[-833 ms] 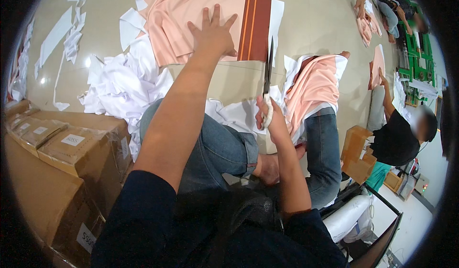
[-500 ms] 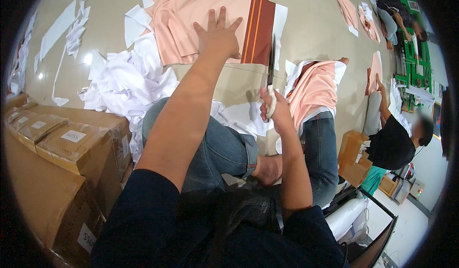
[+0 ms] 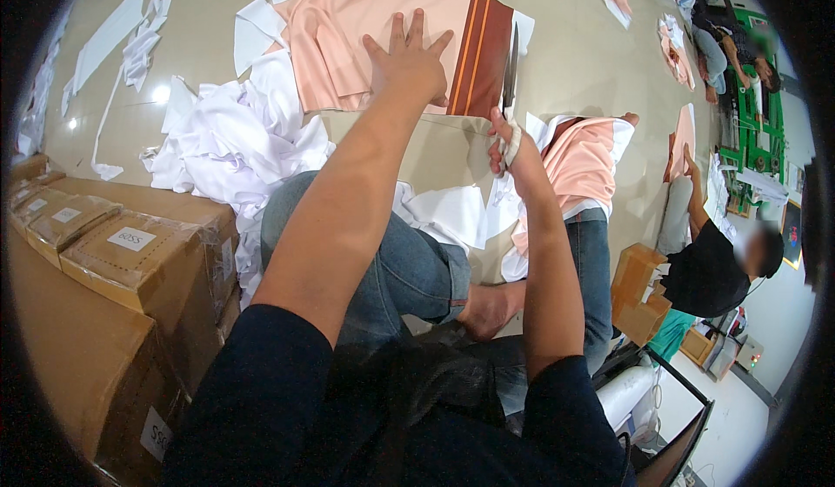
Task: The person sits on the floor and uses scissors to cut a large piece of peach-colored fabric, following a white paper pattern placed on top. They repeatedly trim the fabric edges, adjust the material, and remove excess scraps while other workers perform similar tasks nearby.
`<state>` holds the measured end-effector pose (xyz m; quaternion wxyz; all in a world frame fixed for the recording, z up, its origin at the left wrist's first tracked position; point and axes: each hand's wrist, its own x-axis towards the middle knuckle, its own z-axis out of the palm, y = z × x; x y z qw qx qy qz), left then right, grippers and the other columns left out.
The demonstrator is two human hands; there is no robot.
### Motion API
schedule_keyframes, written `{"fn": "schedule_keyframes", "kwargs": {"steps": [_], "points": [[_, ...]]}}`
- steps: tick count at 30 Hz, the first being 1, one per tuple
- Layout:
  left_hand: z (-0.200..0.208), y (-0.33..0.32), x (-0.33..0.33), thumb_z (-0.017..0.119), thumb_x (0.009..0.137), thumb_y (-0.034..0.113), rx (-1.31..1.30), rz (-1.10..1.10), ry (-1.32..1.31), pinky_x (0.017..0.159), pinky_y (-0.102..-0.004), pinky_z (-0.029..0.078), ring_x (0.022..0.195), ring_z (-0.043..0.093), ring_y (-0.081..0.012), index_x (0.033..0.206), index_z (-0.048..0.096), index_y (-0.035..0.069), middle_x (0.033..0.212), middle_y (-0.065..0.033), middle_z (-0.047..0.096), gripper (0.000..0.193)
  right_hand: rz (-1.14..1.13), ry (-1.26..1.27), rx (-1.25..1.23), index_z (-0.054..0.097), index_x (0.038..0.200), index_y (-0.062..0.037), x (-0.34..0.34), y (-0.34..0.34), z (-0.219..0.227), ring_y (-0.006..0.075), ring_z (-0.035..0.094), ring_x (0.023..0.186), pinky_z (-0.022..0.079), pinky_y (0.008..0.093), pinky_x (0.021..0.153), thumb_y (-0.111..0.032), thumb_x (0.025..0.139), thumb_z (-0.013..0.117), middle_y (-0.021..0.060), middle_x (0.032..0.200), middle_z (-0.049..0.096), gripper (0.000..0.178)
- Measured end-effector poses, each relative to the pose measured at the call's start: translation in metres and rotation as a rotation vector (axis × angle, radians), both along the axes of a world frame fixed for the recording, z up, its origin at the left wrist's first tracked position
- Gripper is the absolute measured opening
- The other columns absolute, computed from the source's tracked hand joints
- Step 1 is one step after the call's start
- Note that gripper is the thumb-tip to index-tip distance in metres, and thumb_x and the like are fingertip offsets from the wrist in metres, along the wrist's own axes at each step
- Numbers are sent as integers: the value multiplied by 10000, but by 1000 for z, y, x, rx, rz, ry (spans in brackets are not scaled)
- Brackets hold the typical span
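My left hand lies flat with its fingers spread on a peach cloth, pressing it to the floor. Along the cloth's right side runs a brown band with orange stripes, and a white edge sticks out beyond it. My right hand grips a pair of scissors by white-wrapped handles. Their dark blades point away from me, along the border between brown band and white edge. Whether the blades are parted is hard to make out.
White cloth scraps are heaped left of my knee. Another peach cloth lies by my right leg. Cardboard boxes stand at the left. To the right sits a co-worker in a black shirt, beside an open carton.
My right hand and the scissors have moved forward along the white edge, further up the cloth. My left hand stays spread on the cloth; the whole view has shifted slightly.
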<state>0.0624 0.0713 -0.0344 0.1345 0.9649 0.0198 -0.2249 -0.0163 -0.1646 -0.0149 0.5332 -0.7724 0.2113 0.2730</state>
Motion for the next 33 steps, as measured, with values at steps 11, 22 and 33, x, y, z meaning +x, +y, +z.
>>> {"fn": "schedule_keyframes", "kwargs": {"steps": [11, 22, 33], "points": [[3, 0, 0, 898, 883, 354, -62, 33, 28, 1308, -843, 94, 1775, -65, -366, 1805, 194, 512, 1936, -25, -78, 1170, -15, -14, 62, 644, 1055, -43, 42, 1, -6, 157, 550, 522, 447, 314, 533, -767, 974, 770, 13, 657, 545, 739], [-1, -3, 1, 816, 885, 248, -59, 49, -4, 1301, -860, 68, 1775, -58, -371, 1798, 234, 508, 1937, -33, -64, 1114, 32, -81, -88, 624, 1000, -77, 51, 2, -21, 143, 528, 512, 420, 301, 524, -786, 951, 780, 1, 652, 541, 728], [9, -1, 1, 871, 895, 428, -15, 15, 22, 1297, -859, 112, 1773, -69, -379, 1802, 194, 517, 1936, -29, -70, 1135, 114, -77, -135, 680, 1055, -34, 91, -13, -21, 131, 559, 528, 416, 306, 519, -697, 980, 808, 2, 685, 578, 679]]}}
